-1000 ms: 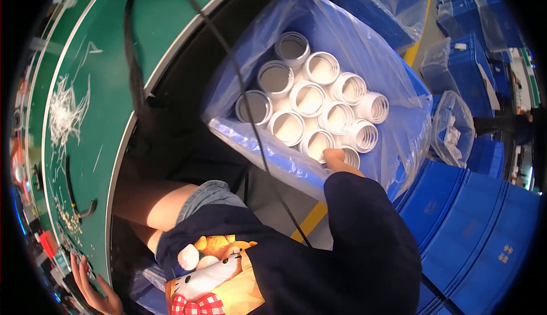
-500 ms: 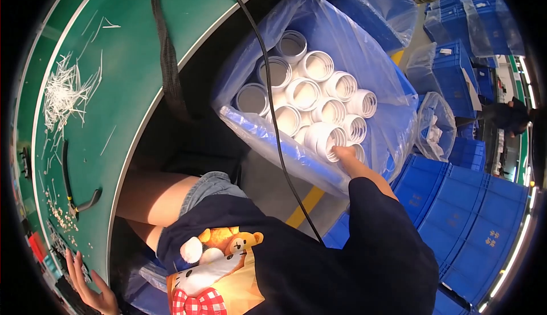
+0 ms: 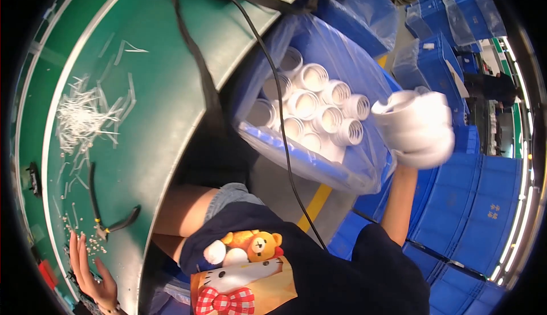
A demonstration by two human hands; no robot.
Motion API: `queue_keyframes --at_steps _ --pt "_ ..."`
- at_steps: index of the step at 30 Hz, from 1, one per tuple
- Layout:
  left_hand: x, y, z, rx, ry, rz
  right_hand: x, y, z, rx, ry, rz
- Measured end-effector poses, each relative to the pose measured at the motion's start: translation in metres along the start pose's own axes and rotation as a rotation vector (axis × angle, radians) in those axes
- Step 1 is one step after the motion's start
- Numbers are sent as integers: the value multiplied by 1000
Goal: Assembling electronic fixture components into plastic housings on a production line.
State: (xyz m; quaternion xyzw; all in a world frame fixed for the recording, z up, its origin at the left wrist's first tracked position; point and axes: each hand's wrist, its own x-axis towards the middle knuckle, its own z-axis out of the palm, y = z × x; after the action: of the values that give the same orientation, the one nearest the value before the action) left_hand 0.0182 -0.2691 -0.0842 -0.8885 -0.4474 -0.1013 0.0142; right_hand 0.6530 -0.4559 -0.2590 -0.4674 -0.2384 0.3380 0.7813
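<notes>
A white jar [image 3: 413,127] is held by the right hand [image 3: 405,171], whose fingers are hidden behind it, so their spread cannot be told. The jar is seen as a smooth, glossy, rounded bulk, brightly lit and smeared by motion blur; whether a second one is gripped with it cannot be told. It is held in the air just past the right side of the blue box [image 3: 336,36], above the bag rim [image 3: 347,181]. Half a second ago the right hand was seen at the near corner of the box, with a jar tipped under its fingers; now that jar has been lifted out, and two mouths once seen at that corner are gone from the group. The open end is turned toward the upper left, and the long axis seems to be slanted from there toward the lower right, though its exact tilt is blurred. In the box, white jars [image 3: 303,104] are packed close together, their threaded mouths turned up. In front of them a black cable [image 3: 288,161] is hung. On the green bench [image 3: 142,150], cutters [image 3: 102,229] and white strips [image 3: 85,115] are laid; near the cutters the left hand [image 3: 94,275] is held empty, fingers extended, thumb apart.
</notes>
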Motion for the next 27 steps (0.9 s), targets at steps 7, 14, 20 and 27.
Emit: queue_keyframes --at_steps 7,14,20,27 --pt "112 12 13 -205 143 431 53 2 264 870 -576 159" --pt "206 15 22 -215 342 435 111 106 485 866 -732 381" --pt "263 -10 71 -184 369 87 138 201 527 919 -780 317" --pt "323 -30 97 52 220 89 158 221 526 944 -498 497"
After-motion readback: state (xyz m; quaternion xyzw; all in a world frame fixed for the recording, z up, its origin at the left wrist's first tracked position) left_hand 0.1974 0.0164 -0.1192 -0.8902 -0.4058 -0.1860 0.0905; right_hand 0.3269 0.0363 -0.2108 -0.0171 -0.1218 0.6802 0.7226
